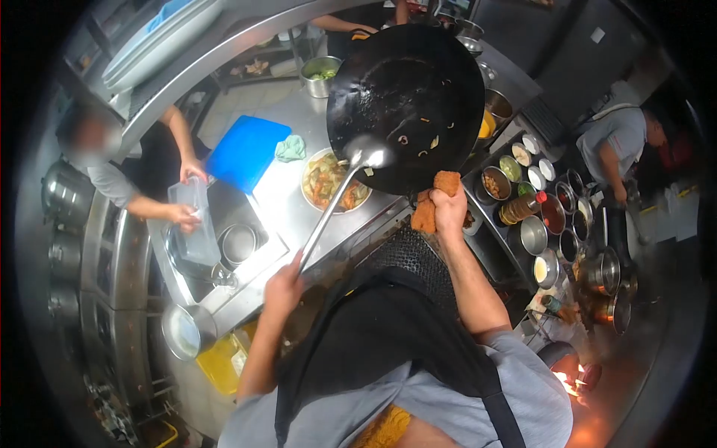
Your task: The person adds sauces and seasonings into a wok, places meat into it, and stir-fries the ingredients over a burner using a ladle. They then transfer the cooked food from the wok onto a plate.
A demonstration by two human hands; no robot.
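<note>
My right hand [449, 211] grips the edge of a large black wok [418, 89] through a folded orange-brown cloth [424, 214]. The wok is tilted up on its side, with a few food scraps stuck to its dark inner surface. My left hand [284, 287] is closed around the long handle of a metal ladle [327, 216]. The ladle's shiny head lies against the lower left part of the wok. Just below that edge, a white round dish [364, 201] on the steel counter holds cooked mixed food [327, 179] with vegetables.
A blue cutting board [246, 153] and a green cloth [290, 148] lie on the counter. At left, a person's hands hold a clear plastic container [193, 216] over a sink. Several seasoning bowls [534, 235] and a bottle [519, 209] stand right. Flames [571, 382] burn at lower right, near another person.
</note>
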